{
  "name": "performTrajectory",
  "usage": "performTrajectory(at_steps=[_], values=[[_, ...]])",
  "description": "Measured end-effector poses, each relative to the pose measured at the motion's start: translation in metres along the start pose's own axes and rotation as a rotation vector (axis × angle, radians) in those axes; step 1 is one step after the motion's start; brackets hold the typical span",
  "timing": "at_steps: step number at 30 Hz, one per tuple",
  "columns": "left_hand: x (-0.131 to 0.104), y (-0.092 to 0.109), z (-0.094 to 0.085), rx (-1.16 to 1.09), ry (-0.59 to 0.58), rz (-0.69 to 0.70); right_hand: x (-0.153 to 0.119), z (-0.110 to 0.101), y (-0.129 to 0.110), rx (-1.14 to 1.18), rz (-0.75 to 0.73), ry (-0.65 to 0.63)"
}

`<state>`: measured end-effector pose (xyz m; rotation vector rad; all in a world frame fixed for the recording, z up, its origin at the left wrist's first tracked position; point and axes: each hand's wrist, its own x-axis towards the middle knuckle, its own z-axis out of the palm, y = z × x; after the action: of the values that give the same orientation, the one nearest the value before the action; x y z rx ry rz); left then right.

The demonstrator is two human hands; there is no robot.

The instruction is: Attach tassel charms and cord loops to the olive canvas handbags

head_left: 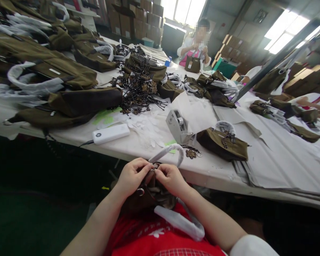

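A brown bag (132,203) with white-wrapped handles rests in my lap against the table's front edge. At its top opening, my left hand (135,175) pinches the rim near a small metal piece. My right hand (170,177) is closed on the same rim, its fingertips close to the left ones. One wrapped handle (180,153) arches up behind my hands; the other hangs down over my red apron. Just beyond the bag, a flower-shaped charm (191,153) with a ring lies on the table.
On the table (154,129) are a white device (111,134), a tape dispenser (178,126), a finished-looking bag (225,144) and a heap of beaded charms (141,85). Bags pile up at left. Across the table, a person (196,49) holds a bag.
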<state>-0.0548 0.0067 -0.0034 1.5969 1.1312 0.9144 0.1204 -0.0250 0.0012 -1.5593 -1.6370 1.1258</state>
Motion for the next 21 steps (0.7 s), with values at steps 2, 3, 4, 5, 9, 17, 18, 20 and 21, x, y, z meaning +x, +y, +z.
performTrajectory(at_steps=[2, 3, 4, 5, 9, 17, 18, 20, 21], values=[[-0.001, 0.001, 0.000, 0.022, -0.021, 0.035, 0.001, 0.001, 0.001, 0.005, -0.004, -0.001], [-0.002, 0.002, 0.000, 0.038, -0.038, 0.050, 0.002, 0.001, 0.001, 0.010, -0.009, -0.009], [-0.002, 0.002, 0.000, 0.060, -0.056, 0.062, 0.002, 0.001, 0.001, 0.011, -0.017, -0.020], [-0.002, 0.003, 0.000, 0.086, -0.072, 0.070, 0.002, 0.001, 0.001, 0.009, -0.029, -0.034], [-0.002, 0.009, -0.002, 0.186, -0.138, 0.103, 0.002, 0.000, 0.001, -0.007, -0.041, -0.077], [-0.016, 0.025, -0.018, 0.317, -0.320, 0.196, -0.012, -0.006, 0.000, -0.008, -0.031, -0.139], [-0.018, 0.025, -0.019, 0.353, -0.283, 0.191, -0.014, -0.006, -0.001, -0.011, -0.044, -0.143], [-0.021, 0.022, -0.018, 0.409, -0.209, 0.179, -0.017, -0.004, -0.002, -0.005, -0.073, -0.146], [-0.023, 0.021, -0.017, 0.424, -0.191, 0.176, -0.018, -0.003, -0.003, 0.002, -0.082, -0.146]])
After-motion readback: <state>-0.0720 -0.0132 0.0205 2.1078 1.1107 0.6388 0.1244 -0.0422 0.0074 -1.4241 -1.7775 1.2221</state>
